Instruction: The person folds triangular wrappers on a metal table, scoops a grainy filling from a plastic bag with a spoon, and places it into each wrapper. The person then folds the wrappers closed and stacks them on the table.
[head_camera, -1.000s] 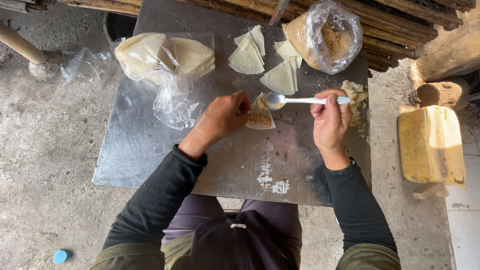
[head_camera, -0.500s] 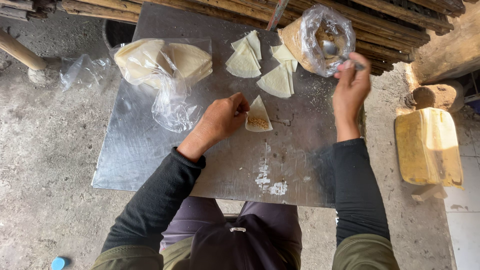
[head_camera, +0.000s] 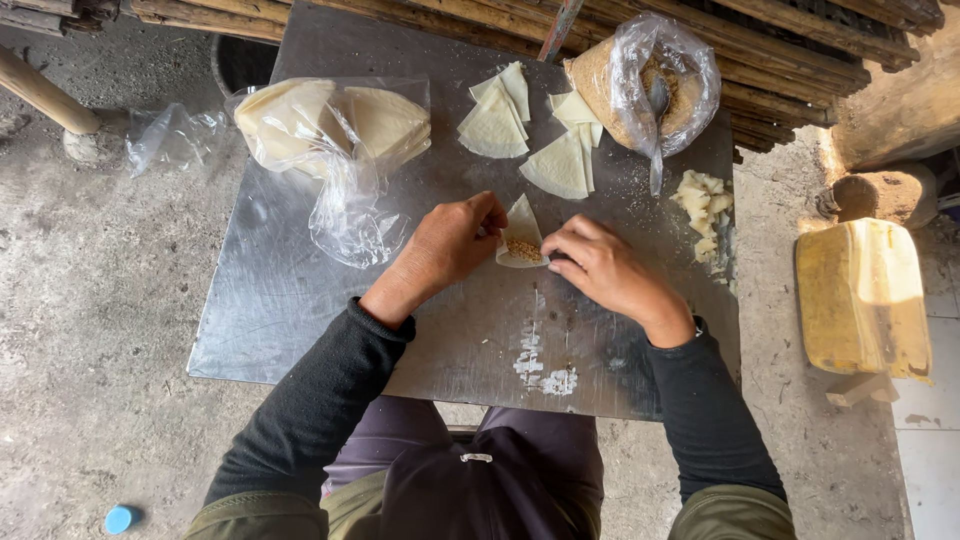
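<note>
A pale triangular pastry wrapper (head_camera: 522, 222) lies at the middle of the metal sheet table (head_camera: 300, 310), with brown crumbly filling (head_camera: 523, 248) on its near edge. My left hand (head_camera: 448, 245) pinches the wrapper's left edge. My right hand (head_camera: 598, 265) presses its fingertips on the wrapper's lower right corner. A spoon (head_camera: 660, 95) rests inside the clear plastic bag of brown filling (head_camera: 650, 85) at the back right. Cut wrapper pieces (head_camera: 545, 140) lie in front of that bag.
A plastic bag with stacked round wrappers (head_camera: 335, 125) sits at the back left. Small folded dough pieces (head_camera: 705, 205) lie at the right edge. White smears (head_camera: 545, 370) mark the near side. A yellow jerrycan (head_camera: 865, 295) lies on the ground to the right. Wooden poles (head_camera: 780, 40) run behind.
My right hand left the spoon in the filling bag and came down to the wrapper. Filling now lies on the wrapper, and both hands hold it.
</note>
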